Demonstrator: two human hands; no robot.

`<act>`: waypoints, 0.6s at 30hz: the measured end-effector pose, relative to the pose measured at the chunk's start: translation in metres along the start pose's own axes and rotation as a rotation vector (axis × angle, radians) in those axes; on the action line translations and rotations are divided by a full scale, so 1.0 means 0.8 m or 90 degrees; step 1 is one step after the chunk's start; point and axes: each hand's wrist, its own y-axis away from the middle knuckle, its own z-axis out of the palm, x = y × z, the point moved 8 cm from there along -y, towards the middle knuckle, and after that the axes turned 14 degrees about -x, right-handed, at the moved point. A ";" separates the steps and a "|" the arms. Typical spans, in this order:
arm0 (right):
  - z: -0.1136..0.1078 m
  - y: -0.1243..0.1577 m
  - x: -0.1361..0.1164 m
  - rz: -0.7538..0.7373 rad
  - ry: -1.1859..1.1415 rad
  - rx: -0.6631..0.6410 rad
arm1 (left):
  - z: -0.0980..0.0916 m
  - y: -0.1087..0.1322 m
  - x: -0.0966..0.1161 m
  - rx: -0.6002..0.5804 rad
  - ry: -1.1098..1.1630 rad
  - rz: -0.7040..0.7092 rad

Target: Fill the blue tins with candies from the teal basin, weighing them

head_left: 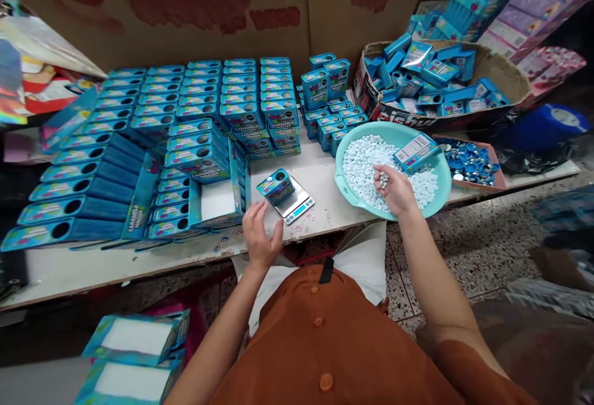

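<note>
My right hand (395, 191) is over a turquoise bowl (342, 183) of small pale-blue candies (366, 160), with several candies cupped in its curled fingers. A blue box (417, 150) lies tilted on the candies just beyond that hand. My left hand (262, 236) is at the table edge with thumb and fingers apart and nothing between them. Its fingertips are close to a small blue box (277, 187) with a round hole in its top. That box stands on a silver digital scale (297, 210) with a lit display; whether my fingers touch it I cannot tell.
Rows of blue boxes (190, 92) fill the table's left side, around an open display carton (216, 200). At the right stand a torn cardboard box (505, 86) of blue packets and a tray of blue and silver caps (471, 160). Cardboard (208, 15) walls the back.
</note>
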 end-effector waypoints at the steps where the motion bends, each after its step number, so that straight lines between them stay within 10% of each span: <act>1: 0.002 0.000 -0.001 -0.006 -0.012 -0.002 | -0.002 -0.006 0.005 -0.004 -0.011 0.002; 18: 0.070 -0.009 0.003 0.076 -0.249 -0.078 | 0.018 -0.072 0.005 -0.114 -0.137 -0.098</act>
